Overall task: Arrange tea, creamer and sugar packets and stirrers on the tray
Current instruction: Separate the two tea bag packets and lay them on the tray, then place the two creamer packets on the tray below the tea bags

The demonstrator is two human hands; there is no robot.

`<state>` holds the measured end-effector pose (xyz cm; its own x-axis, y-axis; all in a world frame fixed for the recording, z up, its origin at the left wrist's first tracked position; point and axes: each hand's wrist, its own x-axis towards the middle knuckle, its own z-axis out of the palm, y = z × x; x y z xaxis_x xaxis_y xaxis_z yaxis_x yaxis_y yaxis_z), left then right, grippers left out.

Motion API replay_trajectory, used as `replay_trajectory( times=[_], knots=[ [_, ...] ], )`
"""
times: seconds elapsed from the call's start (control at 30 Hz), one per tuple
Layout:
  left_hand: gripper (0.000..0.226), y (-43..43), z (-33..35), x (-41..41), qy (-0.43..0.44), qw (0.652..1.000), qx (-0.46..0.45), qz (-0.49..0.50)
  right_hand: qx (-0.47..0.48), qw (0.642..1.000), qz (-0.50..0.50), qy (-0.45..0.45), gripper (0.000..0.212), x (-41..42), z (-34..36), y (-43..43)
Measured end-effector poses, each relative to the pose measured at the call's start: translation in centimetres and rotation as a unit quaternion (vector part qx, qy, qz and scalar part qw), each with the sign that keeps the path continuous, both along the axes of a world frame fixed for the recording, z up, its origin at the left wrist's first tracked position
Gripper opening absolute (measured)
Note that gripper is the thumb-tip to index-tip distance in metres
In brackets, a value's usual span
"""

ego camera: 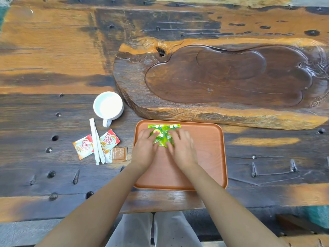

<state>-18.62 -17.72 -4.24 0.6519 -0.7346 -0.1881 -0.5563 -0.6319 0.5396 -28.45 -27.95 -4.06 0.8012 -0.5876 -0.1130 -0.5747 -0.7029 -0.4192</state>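
Dark, knotted wooden tabletop (53,50). Directly on it: an orange-brown tray (210,157) beneath both hands' grip; a carved wooden slab (222,77) just beyond the tray; a white mug (108,106), two creamer packets (83,146), two white stirrers (97,145) and a brown sugar packet (119,154) left of the grip.

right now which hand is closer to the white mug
Left. The left hand rests on the tray's left side, nearer the white mug; the right hand lies farther right.
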Motion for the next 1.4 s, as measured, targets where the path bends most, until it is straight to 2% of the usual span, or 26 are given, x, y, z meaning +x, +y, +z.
replay_trajectory(
  times=[0.07, 0.23, 0.77, 0.97, 1.07, 1.17, 1.3, 1.4],
  knots=[
    [0.039, 0.0, 0.0, 0.0, -0.002, 1.0, -0.001, -0.001, 0.003, 0.998, 0.055, 0.003, 0.043, 0.0, -0.5, 0.4],
    [0.039, -0.1, 0.0, 0.3, -0.005, 1.0, 0.0, -0.011, 0.025, 0.999, -0.001, 0.025, 0.048, 0.6, -0.8, 0.6],
    [0.038, 0.0, -0.1, 1.1, -0.01, 0.999, 0.004, -0.037, 0.028, 1.0, -0.001, 0.012, 0.041, 0.3, -0.5, 0.7],
    [0.028, 1.3, 0.9, 2.5, -0.024, 0.998, -0.048, -0.042, 0.043, 0.999, 0.001, -0.028, 0.035, -0.1, 1.1, 0.8],
    [0.023, 3.8, 2.2, 4.1, -0.031, 0.997, -0.073, 0.01, 0.045, 0.999, 0.028, -0.015, 0.033, 0.0, 2.3, 2.9],
    [0.025, 8.1, 2.9, 6.0, -0.032, 0.989, -0.065, 0.132, 0.009, 0.995, 0.097, -0.019, 0.031, 1.3, 2.7, 6.0],
    [0.033, 13.8, 2.7, 8.7, -0.034, 0.964, 0.009, 0.263, 0.028, 0.991, 0.129, 0.0, 0.015, 5.9, 2.7, 8.9],
    [0.045, 16.0, 2.0, 10.0, -0.006, 0.956, 0.082, 0.283, 0.046, 0.986, 0.151, 0.044, 0.022, 9.5, 2.8, 10.6]
  ],
)
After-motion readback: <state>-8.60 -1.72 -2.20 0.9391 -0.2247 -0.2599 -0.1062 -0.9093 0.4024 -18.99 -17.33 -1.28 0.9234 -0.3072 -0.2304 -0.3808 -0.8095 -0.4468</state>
